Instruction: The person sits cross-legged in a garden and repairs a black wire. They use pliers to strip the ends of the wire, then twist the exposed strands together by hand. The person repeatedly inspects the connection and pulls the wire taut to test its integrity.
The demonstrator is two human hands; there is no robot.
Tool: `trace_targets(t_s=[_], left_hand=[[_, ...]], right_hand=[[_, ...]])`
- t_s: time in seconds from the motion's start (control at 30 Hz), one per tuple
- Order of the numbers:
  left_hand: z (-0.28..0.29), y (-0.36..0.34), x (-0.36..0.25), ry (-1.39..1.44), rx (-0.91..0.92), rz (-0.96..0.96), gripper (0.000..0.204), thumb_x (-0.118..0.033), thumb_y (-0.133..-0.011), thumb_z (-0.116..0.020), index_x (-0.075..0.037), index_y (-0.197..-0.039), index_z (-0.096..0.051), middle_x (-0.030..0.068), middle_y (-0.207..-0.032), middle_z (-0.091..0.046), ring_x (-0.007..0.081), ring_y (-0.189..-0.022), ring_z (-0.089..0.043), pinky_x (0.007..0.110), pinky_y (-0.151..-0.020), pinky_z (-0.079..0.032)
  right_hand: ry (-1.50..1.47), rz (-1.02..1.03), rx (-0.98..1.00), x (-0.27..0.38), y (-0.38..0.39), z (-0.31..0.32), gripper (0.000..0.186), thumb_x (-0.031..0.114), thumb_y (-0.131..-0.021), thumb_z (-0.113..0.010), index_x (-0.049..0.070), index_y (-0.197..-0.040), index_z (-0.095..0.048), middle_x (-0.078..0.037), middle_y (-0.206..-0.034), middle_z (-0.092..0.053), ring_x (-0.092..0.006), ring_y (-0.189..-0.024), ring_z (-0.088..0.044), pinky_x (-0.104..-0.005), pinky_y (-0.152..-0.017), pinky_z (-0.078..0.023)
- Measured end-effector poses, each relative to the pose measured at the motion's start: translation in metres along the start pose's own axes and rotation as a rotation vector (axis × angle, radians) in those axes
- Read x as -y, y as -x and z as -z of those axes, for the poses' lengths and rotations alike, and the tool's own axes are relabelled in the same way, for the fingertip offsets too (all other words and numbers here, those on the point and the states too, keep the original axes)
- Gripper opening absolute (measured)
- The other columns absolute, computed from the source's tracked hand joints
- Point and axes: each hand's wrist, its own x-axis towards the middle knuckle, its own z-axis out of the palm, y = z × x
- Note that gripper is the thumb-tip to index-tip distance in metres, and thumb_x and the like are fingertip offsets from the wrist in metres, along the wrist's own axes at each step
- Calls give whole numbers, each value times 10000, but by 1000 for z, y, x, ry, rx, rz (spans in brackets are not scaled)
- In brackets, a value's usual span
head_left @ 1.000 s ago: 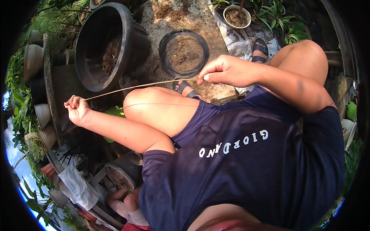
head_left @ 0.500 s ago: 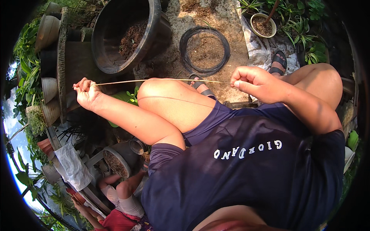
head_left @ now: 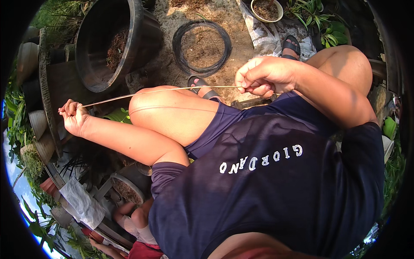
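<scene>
A long, thin tan strand [head_left: 159, 90] stretches above my bent left knee, from one hand to the other. Its left end is pinched in the curled fingers of my left hand [head_left: 74, 117], held out to the far left. My right hand [head_left: 267, 74] grips the strand's other end between thumb and fingers, above my lap. The strand is fairly taut with a slight upward bow, and its shadow falls across my thigh. Just beyond my right hand, a coil of thin black wire [head_left: 177, 47] lies on the ground.
A large black pot [head_left: 148, 39] with some soil lies tipped at upper left. A white pot [head_left: 281, 12] and a pale sheet [head_left: 264, 36] are at upper right. Several pots line the left side. Another person [head_left: 140, 220] sits at lower left beside a soil-filled pot [head_left: 137, 190].
The whole view has shifted, so most things sit farther left. My right hand has turned, and its fingers look more curled around the strand. Both hands still hold it stretched.
</scene>
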Motion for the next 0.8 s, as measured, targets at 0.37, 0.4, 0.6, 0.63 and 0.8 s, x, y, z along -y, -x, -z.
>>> trace_targets(t_s=[0.37, 0.4, 0.6, 0.63, 0.8], left_hand=[[3, 1, -6, -23, -3, 2, 165, -96, -966, -554, -14, -827, -586, 28, -704, -550, 113, -541, -386, 213, -409, -266], [4, 0, -8, -20, -7, 0, 167, -99, -966, -555, -14, -826, -586, 27, -702, -549, 113, -541, -385, 213, -409, -267], [9, -2, -14, -22, 7, 13, 166, -99, -962, -560, -15, -822, -589, 25, -694, -538, 114, -546, -379, 217, -422, -271], [9, -2, -14, -20, 12, 19, 164, -98, -961, -561, -15, -822, -589, 26, -692, -536, 114, -546, -378, 217, -423, -271], [12, -3, -19, -13, 25, 25, 154, -92, -953, -570, -14, -822, -590, 27, -688, -531, 114, -547, -378, 217, -425, -269]], right_hand=[[4, 1, 38, -3, 3, 0, 202, 71, -844, -526, -64, -959, -624, -26, -700, -535, -49, -485, -385, -226, -432, -313], [3, 4, 41, -3, 3, -1, 209, 68, -841, -522, -68, -962, -625, -28, -706, -537, -49, -487, -387, -226, -434, -316], [-2, 8, 33, -2, 3, -3, 244, 46, -809, -521, -84, -991, -617, -41, -765, -555, -49, -503, -396, -225, -443, -331], [-7, 11, 41, -2, 3, -3, 250, 42, -805, -519, -86, -996, -616, -41, -767, -555, -49, -505, -397, -224, -446, -333], [-10, 24, 57, -2, 3, -2, 274, 26, -789, -504, -97, -1007, -615, -38, -765, -548, -51, -511, -398, -224, -455, -338]])
